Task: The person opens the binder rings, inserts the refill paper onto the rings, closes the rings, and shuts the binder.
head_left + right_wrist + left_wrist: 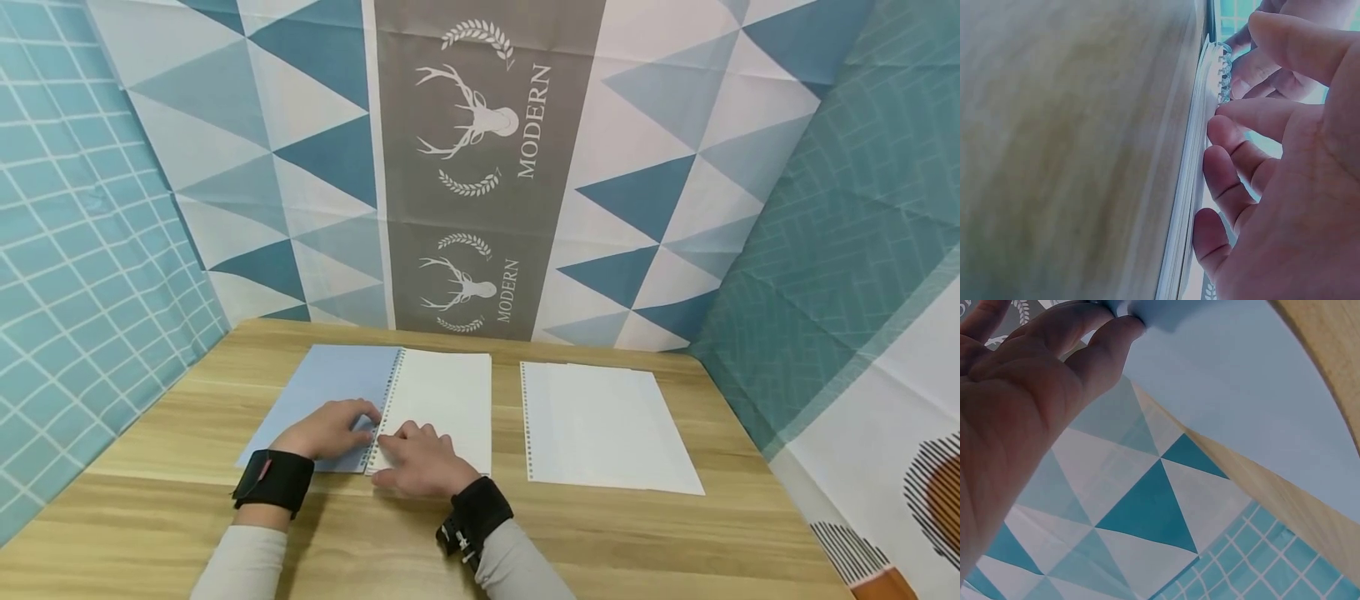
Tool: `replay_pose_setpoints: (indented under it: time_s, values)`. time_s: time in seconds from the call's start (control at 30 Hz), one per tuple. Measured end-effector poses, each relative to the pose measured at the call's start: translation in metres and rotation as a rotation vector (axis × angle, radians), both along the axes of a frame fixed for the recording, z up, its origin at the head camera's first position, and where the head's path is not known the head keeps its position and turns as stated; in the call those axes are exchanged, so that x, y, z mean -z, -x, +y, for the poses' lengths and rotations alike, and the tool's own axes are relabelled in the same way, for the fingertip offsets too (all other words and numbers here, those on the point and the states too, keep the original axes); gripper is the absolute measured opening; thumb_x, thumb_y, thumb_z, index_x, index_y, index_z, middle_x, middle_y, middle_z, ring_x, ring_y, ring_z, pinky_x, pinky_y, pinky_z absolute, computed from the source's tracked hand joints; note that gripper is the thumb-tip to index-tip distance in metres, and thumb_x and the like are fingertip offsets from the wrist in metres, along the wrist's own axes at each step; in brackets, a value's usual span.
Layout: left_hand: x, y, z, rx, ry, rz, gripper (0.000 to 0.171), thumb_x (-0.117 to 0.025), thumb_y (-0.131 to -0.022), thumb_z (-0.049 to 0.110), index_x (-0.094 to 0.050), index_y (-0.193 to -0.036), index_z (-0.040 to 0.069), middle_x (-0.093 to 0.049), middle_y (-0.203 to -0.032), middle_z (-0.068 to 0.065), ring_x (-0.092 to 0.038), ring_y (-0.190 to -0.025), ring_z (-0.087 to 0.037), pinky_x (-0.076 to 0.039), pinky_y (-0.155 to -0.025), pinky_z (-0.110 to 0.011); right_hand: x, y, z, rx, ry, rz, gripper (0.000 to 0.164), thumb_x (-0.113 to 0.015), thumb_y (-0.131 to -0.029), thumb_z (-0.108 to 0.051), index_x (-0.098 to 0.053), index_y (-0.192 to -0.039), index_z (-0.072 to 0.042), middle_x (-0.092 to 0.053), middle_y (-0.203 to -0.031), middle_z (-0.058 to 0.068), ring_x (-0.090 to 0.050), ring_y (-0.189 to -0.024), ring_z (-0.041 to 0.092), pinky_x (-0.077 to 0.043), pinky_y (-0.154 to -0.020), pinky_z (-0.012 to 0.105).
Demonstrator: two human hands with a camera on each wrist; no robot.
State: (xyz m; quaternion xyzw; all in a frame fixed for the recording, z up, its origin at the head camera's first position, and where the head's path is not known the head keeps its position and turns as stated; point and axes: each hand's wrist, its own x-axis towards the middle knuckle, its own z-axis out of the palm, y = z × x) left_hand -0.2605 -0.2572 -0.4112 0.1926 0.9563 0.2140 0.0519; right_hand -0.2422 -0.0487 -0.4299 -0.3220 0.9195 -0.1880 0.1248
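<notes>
A spiral notebook lies open on the wooden table, its blue cover [341, 375] folded out left and its white pages [450, 392] on the right. My left hand [330, 429] reaches over the cover, thumb and index fingertips at the spiral binding [393, 375]; I cannot tell whether they pinch it. My right hand [427, 462] rests on the lower left of the page, its index fingertip beside the binding. In the right wrist view, the right fingers [1225, 181] lie along the page stack, near the clear rings [1225, 72].
Loose white sheets [600, 425] with a row of holes down their left edge lie on the table to the right of the notebook. Patterned cloth [472, 167] hangs behind the table [375, 542] and along both sides.
</notes>
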Motion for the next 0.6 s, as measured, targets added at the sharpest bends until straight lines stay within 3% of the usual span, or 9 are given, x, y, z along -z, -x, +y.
replay_pose_setpoints:
  time_s: [0.6]
  values:
    - [0.0003,0.0031,0.0034,0.006,0.03,0.024,0.013,-0.07,-0.093,0.01,-0.067,-0.106,0.012,-0.07,-0.116,-0.014,-0.065,-0.113,-0.035,-0.05,-0.095,-0.056,-0.0009,0.0032,0.0035,0.016,0.036,-0.032,0.058,-0.059,-0.098,-0.051,-0.047,-0.152,-0.035,-0.052,-0.133,-0.008,-0.046,-0.12,0.014,-0.035,-0.093,0.036]
